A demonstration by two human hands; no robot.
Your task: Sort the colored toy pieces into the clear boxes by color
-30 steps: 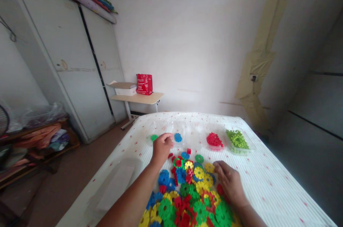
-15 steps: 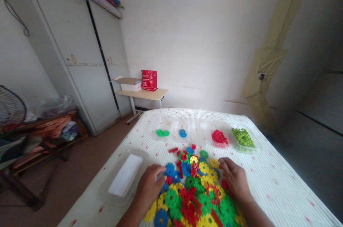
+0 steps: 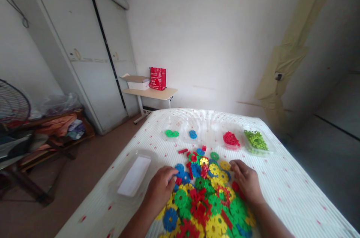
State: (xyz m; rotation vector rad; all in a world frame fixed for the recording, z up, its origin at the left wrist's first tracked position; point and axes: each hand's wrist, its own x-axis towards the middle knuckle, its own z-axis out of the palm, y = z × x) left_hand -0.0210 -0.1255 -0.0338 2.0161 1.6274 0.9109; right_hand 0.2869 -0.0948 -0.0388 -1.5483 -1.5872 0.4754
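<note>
Plastic discs [image 3: 206, 196], notched like little gears in blue, green, yellow and red, lie heaped on the white bedspread [image 3: 287, 189] right in front of us, and both our hands rest on that heap. Our left hand [image 3: 161, 189] sits at the left edge of the pile, knuckles up and fingers curled down onto the blue discs [image 3: 180, 170]; whether it pinches one we cannot tell, since the fingertips are hidden under the hand. Our right hand [image 3: 245, 181] lies palm down on the right edge of the pile, fingers loosely spread and flat over yellow and red pieces, gripping nothing that we can see.

Beyond the pile, farther up the bed, we see a row of clear trays well apart from our hands: green discs [image 3: 171, 133] in the leftmost, a blue disc [image 3: 192, 134] in the next, a mound of small red pieces [image 3: 231, 138] after that, and light green pieces [image 3: 255, 140] in the rightmost. A loose red bar [image 3: 182, 151] lies between the trays and the pile. Just left of our left hand lies a clear tray [image 3: 123, 178] with a white card [image 3: 134, 176] in it.

Past the bed stand a small side table [image 3: 150, 92] with a red bag [image 3: 157, 78] on it, and a pale wardrobe [image 3: 84, 54] to the left.
</note>
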